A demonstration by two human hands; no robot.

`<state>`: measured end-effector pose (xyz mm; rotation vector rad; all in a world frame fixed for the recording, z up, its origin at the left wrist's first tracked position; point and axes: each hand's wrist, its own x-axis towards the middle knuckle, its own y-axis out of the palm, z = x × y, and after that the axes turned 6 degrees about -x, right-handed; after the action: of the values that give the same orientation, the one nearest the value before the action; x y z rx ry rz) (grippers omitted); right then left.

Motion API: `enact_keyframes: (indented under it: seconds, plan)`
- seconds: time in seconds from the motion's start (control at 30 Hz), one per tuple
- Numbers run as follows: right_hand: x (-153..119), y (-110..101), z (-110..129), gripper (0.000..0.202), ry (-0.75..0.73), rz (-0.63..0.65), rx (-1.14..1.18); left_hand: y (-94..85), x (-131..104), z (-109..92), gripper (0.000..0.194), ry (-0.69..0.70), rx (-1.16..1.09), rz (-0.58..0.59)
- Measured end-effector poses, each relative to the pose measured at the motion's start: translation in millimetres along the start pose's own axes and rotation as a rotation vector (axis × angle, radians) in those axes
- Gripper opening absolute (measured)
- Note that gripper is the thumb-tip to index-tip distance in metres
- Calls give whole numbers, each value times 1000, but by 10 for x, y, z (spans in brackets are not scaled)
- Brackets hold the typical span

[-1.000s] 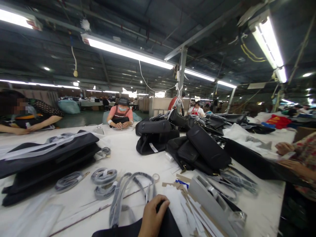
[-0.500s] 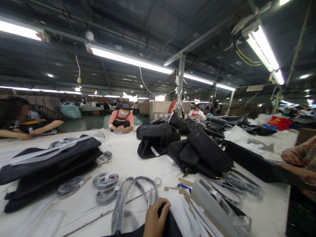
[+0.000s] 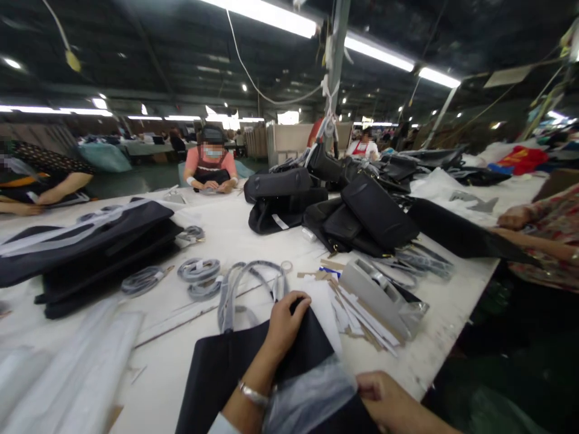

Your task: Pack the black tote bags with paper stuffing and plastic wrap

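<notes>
Gripping the dark fabric piece (image 3: 235,374) at six o'clock, the left hand (image 3: 284,320) pinches its far edge; the right hand (image 3: 384,401) holds clear plastic (image 3: 307,395), which may slip or tear.

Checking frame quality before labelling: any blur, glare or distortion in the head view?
Head view: wide-angle warp bends the white table edges and ceiling; tube lights blow out to white; left hand on the black bag is fairly sharp, right hand at the bottom edge is soft; plastic wrap shows mild sheen.
</notes>
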<state>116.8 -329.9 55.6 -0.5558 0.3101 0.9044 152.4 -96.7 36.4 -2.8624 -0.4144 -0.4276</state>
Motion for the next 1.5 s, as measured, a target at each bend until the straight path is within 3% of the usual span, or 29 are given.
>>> enact_keyframes:
  seconds: [0.1,0.23,0.33,0.43,0.67,0.77,0.93,1.03,1.13,1.3,1.37,1.5]
  plan:
    - [-81,-152,-58,35,-131,27,-82,-10,11,47,17,-29,-50,-9]
    - [-303,-546,-99,23,-195,85,-604,-21,14,91,17,-66,-109,-15]
    - [-393,-683,-87,21,-258,90,-771,-28,13,96,18,-77,-116,-13]
    - [-377,-583,-76,19,-300,12,-584,-29,16,85,18,-74,-95,-4]
    - [-235,-182,-265,37,-89,-18,93,-18,22,68,19,-83,-37,63]
    - [-198,-239,-358,40,-100,19,86,-16,13,76,16,-99,-90,61]
    - [-212,-536,-374,41,-60,298,-22,9,-21,97,16,-139,-220,-11]
    - [-206,-629,-353,41,-84,357,-65,12,-28,92,17,-152,-233,-26]
    - [-192,-646,-344,42,-43,248,-123,2,-23,69,19,-158,-188,-17]
    - [-114,-627,-231,48,-40,-247,-126,18,-13,24,23,-150,-130,-5]
    - [-11,-574,-118,54,-85,-309,-47,29,-14,17,24,-145,-125,-4]
    - [284,-417,179,59,-170,-296,-48,24,-35,15,23,-127,-129,-10]
